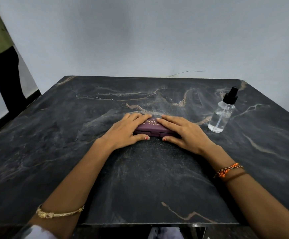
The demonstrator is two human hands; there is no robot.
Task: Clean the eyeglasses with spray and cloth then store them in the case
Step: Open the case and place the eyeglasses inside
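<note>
A closed purple eyeglass case (153, 127) with gold lettering lies flat in the middle of the dark marble table (140, 178). My left hand (127, 131) covers its left end, fingers over the lid and thumb against the front edge. My right hand (179, 131) holds the right end the same way. A clear spray bottle (221, 116) with a black pump stands upright to the right of the case, apart from my hands. No eyeglasses or cloth show; the case hides whatever is inside.
The table's far edge meets a pale wall. A person in a green top and dark trousers (0, 54) stands beyond the table's far left corner. The near table edge runs just in front of me.
</note>
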